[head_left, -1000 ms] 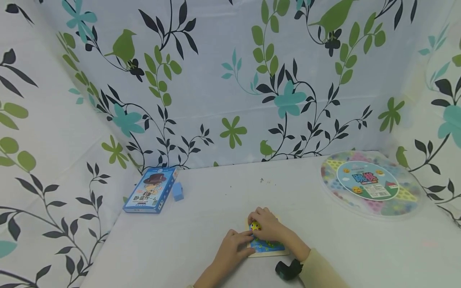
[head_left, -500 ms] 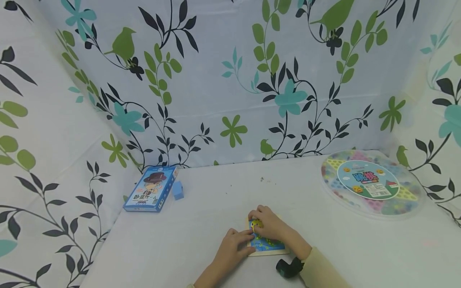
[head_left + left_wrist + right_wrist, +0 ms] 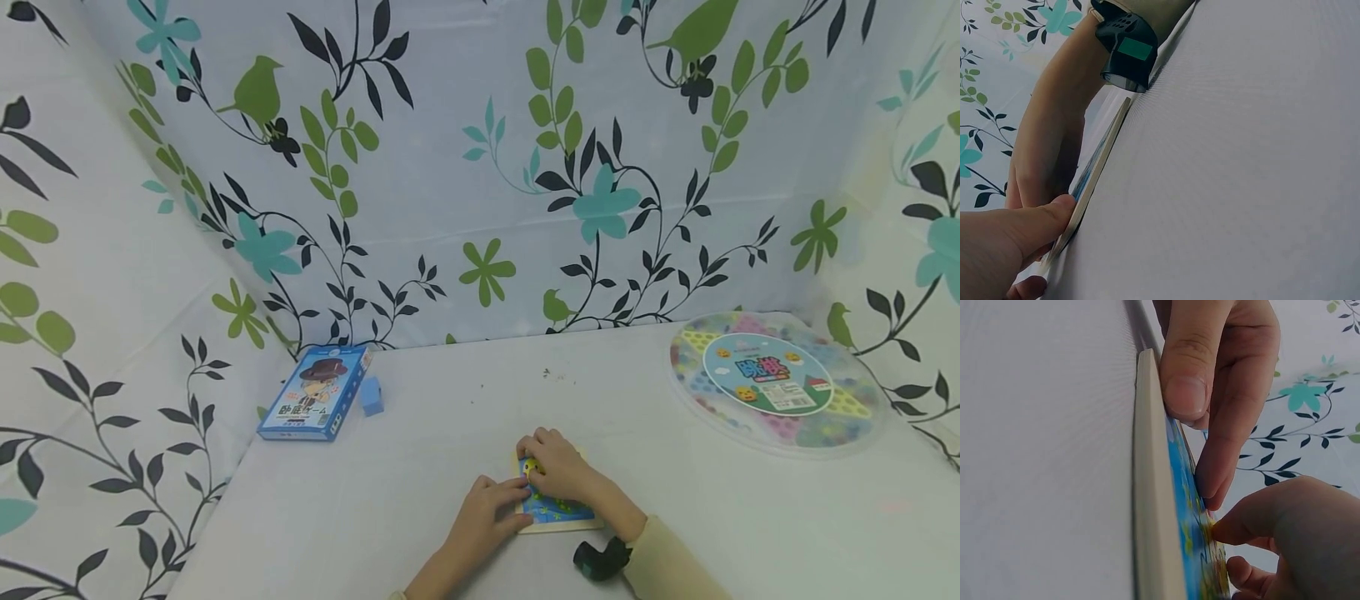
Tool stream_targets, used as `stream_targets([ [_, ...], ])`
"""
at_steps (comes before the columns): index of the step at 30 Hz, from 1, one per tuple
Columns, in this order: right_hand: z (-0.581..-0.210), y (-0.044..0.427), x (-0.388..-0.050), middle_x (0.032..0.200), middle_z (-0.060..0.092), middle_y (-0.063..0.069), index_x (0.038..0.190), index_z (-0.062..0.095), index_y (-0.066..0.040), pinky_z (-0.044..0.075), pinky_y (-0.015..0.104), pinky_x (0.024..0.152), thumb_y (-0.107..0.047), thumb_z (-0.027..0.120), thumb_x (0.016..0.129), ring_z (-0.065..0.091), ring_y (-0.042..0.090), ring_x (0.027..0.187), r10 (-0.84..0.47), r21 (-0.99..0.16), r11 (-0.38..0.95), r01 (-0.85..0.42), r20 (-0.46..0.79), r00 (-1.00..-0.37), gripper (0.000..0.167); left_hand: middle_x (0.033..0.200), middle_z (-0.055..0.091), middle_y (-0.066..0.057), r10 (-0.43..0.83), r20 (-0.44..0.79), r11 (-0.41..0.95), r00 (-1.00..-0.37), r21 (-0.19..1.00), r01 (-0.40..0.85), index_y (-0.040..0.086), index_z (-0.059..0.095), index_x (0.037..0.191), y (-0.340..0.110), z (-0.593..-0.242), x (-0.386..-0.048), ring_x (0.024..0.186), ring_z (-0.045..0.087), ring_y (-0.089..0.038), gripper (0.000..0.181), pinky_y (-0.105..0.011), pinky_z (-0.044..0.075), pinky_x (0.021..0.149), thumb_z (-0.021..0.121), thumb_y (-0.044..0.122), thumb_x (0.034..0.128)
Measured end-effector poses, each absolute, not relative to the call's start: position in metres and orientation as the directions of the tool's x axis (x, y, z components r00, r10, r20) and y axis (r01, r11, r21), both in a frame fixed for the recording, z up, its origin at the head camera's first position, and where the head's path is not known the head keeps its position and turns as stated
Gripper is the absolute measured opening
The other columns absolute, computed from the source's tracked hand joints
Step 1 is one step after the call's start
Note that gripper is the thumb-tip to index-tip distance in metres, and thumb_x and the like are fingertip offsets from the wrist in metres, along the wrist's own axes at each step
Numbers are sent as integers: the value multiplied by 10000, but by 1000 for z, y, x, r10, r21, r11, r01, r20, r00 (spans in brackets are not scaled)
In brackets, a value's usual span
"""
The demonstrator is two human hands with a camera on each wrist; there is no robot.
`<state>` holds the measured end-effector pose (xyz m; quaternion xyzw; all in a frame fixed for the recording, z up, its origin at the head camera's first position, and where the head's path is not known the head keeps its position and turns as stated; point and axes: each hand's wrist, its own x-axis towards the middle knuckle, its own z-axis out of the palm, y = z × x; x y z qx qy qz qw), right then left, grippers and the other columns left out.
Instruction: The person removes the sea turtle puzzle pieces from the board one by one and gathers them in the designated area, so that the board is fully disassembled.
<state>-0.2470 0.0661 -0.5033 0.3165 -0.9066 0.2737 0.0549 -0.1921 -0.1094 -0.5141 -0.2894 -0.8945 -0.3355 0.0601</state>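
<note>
A small wooden jigsaw puzzle (image 3: 555, 515) with a blue and yellow picture and a pale wood rim lies flat on the white table. My left hand (image 3: 483, 517) is at its left side, with the thumb and fingertips touching the rim and picture. My right hand (image 3: 558, 467) reaches over the far part; its fingers curl at the far left corner while the thumb presses on the yellow figure. In the right wrist view the right thumb and a bent finger (image 3: 1244, 575) meet the puzzle (image 3: 1154, 487). Whether a loose piece is between them is hidden.
A blue game box (image 3: 315, 396) lies at the back left, with a small blue block (image 3: 371, 396) beside it. A round clear-covered case (image 3: 855, 429) lies at the back right. The right wrist wears a black camera (image 3: 600, 560). Patterned cloth (image 3: 420, 167) hangs behind the table.
My right thumb has shifted up onto the yellow figure and hides part of its face, which showed more fully one second ago. My left hand and the puzzle have hardly moved.
</note>
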Motion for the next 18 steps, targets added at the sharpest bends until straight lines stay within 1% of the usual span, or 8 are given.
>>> stream_targets([
  [3,-504,66,-247,811,406,-32,930,527,-122,335,294,627,-52,568,716,367,153,741,-537,-490,637,-595,272,-798,229,1153,580,46,479,295,604,-827,574,554,94,660,1045,-110,-514,-191,726,344,-31,382,-163,336,617,647,358,769],
  [6,-506,67,-249,839,434,-31,931,518,-129,345,302,638,-80,601,726,386,154,766,-539,-515,617,-595,275,-796,227,1161,575,49,483,295,601,-824,573,557,91,658,1048,-110,-514,-191,725,339,-30,386,-161,335,616,642,359,771],
  [9,-507,70,-251,870,468,-28,948,524,-116,375,311,679,-105,646,736,409,153,798,-551,-556,576,-599,277,-787,245,1164,572,55,483,300,602,-822,568,561,94,658,1049,-110,-514,-191,726,338,-27,376,-156,334,617,659,339,764],
  [13,-505,75,-252,941,496,-14,1020,551,-73,397,316,761,-104,679,732,430,160,866,-574,-620,529,-579,241,-782,316,1166,572,57,481,306,606,-822,562,563,98,662,1045,-110,-513,-191,732,343,-26,364,-154,335,621,671,324,759],
  [15,-505,77,-253,960,495,-26,1043,565,-74,404,304,770,-121,691,732,432,153,881,-581,-633,530,-564,214,-785,340,1163,574,55,480,306,608,-822,560,563,98,663,1044,-110,-513,-191,736,347,-25,361,-155,337,624,671,323,762],
  [18,-505,79,-254,944,493,-53,1031,591,-94,410,294,763,-145,718,720,437,141,873,-580,-653,524,-547,197,-791,340,1156,580,45,481,308,608,-821,557,566,96,664,1043,-110,-513,-190,740,352,-25,361,-158,342,627,665,328,767],
])
